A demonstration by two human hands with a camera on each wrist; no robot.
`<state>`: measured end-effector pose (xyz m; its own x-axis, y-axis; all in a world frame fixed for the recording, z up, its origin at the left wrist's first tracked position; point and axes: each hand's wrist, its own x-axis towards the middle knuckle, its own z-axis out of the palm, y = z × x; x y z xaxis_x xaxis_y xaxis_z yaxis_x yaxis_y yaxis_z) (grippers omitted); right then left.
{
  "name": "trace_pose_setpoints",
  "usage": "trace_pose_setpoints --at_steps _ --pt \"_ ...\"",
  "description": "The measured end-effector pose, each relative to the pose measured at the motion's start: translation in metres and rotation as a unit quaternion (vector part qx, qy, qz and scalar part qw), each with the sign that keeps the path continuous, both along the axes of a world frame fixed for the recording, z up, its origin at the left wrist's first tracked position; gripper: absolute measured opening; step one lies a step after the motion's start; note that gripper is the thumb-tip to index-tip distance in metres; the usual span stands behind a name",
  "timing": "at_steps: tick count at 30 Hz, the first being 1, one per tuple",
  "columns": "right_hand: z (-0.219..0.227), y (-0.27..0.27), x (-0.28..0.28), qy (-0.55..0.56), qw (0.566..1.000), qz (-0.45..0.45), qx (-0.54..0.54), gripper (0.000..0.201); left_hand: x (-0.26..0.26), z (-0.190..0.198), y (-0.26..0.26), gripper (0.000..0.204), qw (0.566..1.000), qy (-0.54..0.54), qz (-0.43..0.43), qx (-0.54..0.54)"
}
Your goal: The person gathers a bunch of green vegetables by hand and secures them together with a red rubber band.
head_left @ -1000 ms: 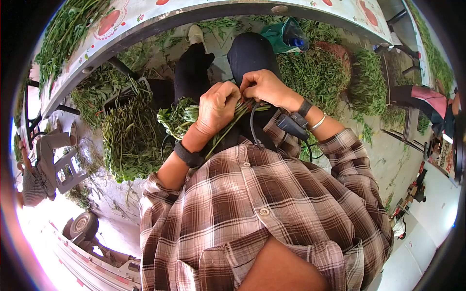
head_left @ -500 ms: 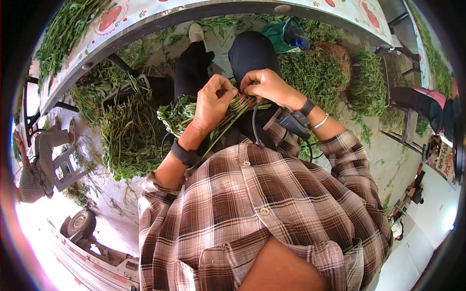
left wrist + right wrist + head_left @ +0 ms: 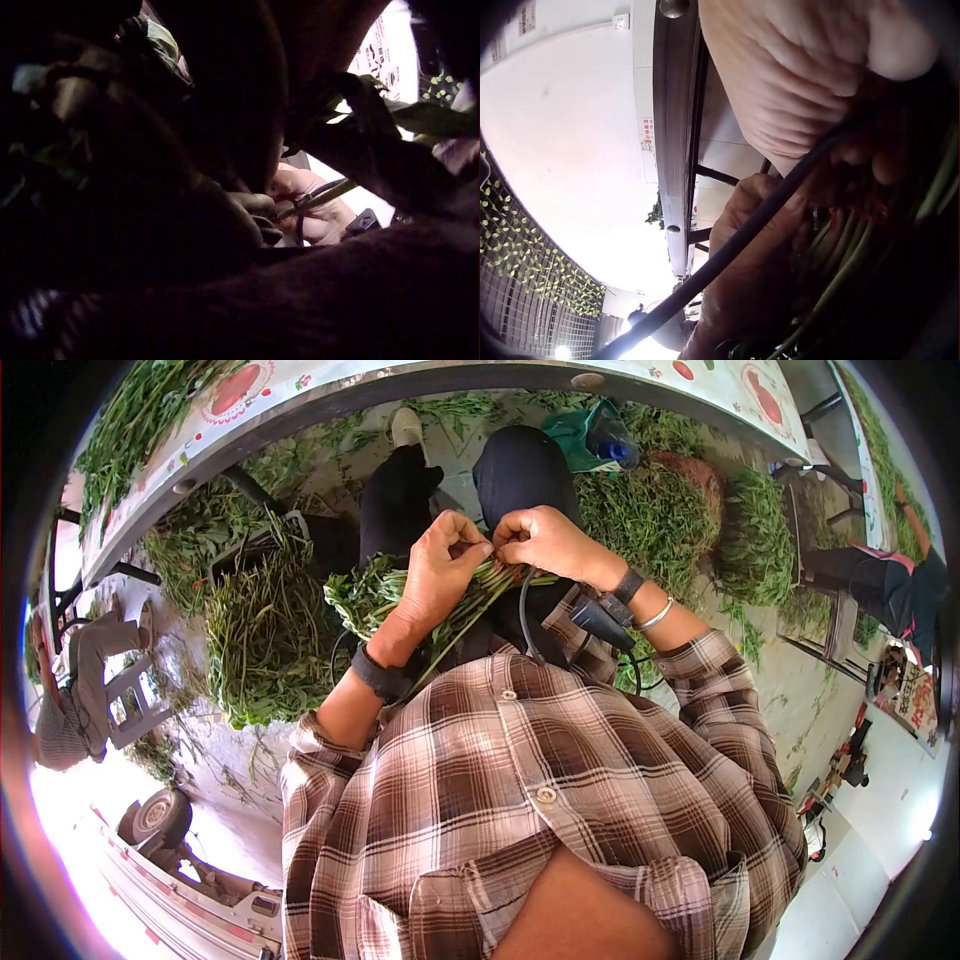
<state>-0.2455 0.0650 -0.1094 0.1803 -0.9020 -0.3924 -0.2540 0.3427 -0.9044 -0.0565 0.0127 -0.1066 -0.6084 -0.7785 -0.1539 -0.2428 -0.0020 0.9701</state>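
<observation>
A bundle of leafy green stems point(image 3: 470, 600) lies across the person's lap, its leaves to the left. A thin red tie point(image 3: 874, 212) goes round the stems near their cut ends. The left hand point(image 3: 432, 575) is bent over the bundle, thumb and forefinger pinched together at the tie. Close beside it, the right hand point(image 3: 550, 545) pinches at the same spot with curled fingers. Its fingertips are partly hidden behind the palm in the right wrist view. The left wrist view is mostly dark, with fingers point(image 3: 251, 206) and a stem showing.
Leafy stems are heaped in a pile point(image 3: 265, 640) at the left and another point(image 3: 650, 520) at the right. A long table point(image 3: 350, 390) runs across the front. A teal bag point(image 3: 580, 440) stands under it. A black cable point(image 3: 727, 255) hangs by the right hand.
The left hand has drawn slightly left and opened out from its tighter curl, leaving a small gap between the hands. The right hand has hardly moved.
</observation>
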Motion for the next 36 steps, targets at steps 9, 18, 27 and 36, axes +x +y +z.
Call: trace_pose_setpoints --at_steps 9,18,27,36 --pt "0.013 0.000 0.003 0.032 0.999 -0.003 0.021 0.010 0.002 0.002 -0.003 0.020 0.998 0.002 -0.030 0.058" --pt "0.008 0.002 0.000 0.013 1.000 -0.005 0.022 0.012 -0.005 0.001 0.004 0.017 0.997 -0.036 -0.011 -0.067" --pt "0.016 -0.004 -0.006 -0.018 0.998 0.002 0.060 0.016 -0.008 0.003 0.007 0.020 0.969 -0.023 -0.017 -0.244" --pt "0.020 -0.005 -0.006 -0.063 0.991 -0.004 0.115 0.015 -0.006 0.000 0.006 0.016 0.986 -0.028 -0.011 -0.161"
